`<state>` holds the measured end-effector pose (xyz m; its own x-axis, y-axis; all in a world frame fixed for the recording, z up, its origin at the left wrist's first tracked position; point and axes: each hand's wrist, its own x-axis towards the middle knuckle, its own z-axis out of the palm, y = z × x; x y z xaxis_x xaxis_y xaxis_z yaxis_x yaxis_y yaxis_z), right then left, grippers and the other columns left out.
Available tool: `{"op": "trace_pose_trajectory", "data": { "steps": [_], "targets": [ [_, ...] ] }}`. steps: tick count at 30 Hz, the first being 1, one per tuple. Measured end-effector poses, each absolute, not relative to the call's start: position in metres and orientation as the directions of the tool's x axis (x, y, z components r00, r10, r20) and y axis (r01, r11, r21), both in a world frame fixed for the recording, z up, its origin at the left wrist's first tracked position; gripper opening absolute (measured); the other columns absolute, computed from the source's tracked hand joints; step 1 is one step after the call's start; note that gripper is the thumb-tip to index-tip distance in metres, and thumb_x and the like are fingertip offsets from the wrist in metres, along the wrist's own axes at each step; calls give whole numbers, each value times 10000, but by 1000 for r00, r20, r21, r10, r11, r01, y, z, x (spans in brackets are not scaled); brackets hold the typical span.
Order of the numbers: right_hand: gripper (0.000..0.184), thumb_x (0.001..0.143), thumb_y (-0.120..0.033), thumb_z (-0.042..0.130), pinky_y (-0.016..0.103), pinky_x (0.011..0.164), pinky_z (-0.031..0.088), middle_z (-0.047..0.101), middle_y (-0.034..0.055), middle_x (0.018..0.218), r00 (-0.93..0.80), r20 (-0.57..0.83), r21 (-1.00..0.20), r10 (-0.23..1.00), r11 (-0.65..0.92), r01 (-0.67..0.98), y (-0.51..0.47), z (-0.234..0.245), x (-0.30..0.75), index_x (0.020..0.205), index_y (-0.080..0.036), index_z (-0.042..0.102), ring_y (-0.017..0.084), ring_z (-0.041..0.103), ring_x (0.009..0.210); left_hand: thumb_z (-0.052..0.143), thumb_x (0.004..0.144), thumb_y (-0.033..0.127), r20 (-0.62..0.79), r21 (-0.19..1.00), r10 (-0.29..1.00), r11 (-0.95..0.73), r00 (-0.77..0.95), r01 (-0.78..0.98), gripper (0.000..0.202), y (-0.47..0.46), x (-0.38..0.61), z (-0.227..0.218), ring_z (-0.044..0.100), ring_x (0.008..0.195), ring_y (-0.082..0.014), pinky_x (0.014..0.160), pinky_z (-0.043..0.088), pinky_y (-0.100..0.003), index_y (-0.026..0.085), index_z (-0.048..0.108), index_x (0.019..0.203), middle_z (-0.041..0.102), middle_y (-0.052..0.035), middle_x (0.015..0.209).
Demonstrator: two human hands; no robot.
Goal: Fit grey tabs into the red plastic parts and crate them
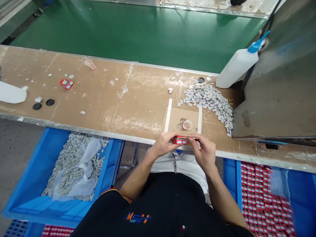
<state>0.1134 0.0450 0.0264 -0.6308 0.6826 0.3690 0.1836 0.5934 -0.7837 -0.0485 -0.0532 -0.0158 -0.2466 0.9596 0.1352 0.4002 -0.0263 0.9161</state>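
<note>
Near the table's front edge, my left hand [163, 144] is closed on a small red plastic part [180, 141] with pale rectangular panels. My right hand [204, 150] pinches a thin stick [185, 137], its end lying over the top of the red part. Just beyond my hands, a small clear cup [187, 125] stands on a cardboard sheet [174, 113] between two white strips. Dark smears mark the cardboard beside the cup. Farther back on the right lies a heap of small grey tiles [209, 98].
A white bottle [235, 67] with a blue nozzle leans near a metal cabinet [278, 79]. Another red part [66, 83] lies at left. A green belt [135, 33] runs behind the table. Blue bins hold grey tiles [66, 164] at left and red parts [261, 197] at right.
</note>
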Motion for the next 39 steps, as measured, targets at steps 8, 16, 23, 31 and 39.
{"op": "trace_pose_trajectory", "data": {
  "steps": [8,16,23,31,39],
  "targets": [
    [151,971,-189,564,285,679,587,773,17,837,-670,409,-710,619,677,193,44,31,114,958,-261,696,189,742,770,733,852,237,145,921,959,-41,-243,387,194,-53,-48,-18,730,823,-189,761,600,-277,160,726,1030,771,-75,935],
    [174,986,-333,565,342,733,611,779,49,871,-563,344,-775,752,565,281,48,32,120,925,-251,707,212,746,793,740,848,239,121,938,958,-23,-262,347,207,-53,-49,-13,727,839,-178,773,594,-264,162,734,1041,776,-67,951],
    [244,1007,-363,509,347,729,576,713,84,937,-515,413,-735,751,609,298,77,17,103,917,-227,691,218,690,890,734,847,217,126,949,960,-43,-249,313,210,-53,-51,-9,707,820,-155,754,578,-235,139,735,1041,769,-62,937],
    [269,999,-393,506,377,812,556,655,114,1160,-692,342,-695,636,667,269,120,20,88,1145,-229,662,240,648,1021,736,855,279,84,960,970,-17,-229,280,225,-52,-53,-9,702,778,-159,733,582,-259,147,734,1038,768,-65,927],
    [146,896,-172,573,363,733,502,681,112,926,-860,148,-279,488,855,437,193,7,32,897,-188,718,242,636,777,710,869,271,128,949,970,-60,-205,309,204,-55,-54,-11,711,797,-162,722,584,-266,150,729,1032,775,-81,947]
  ]
}}
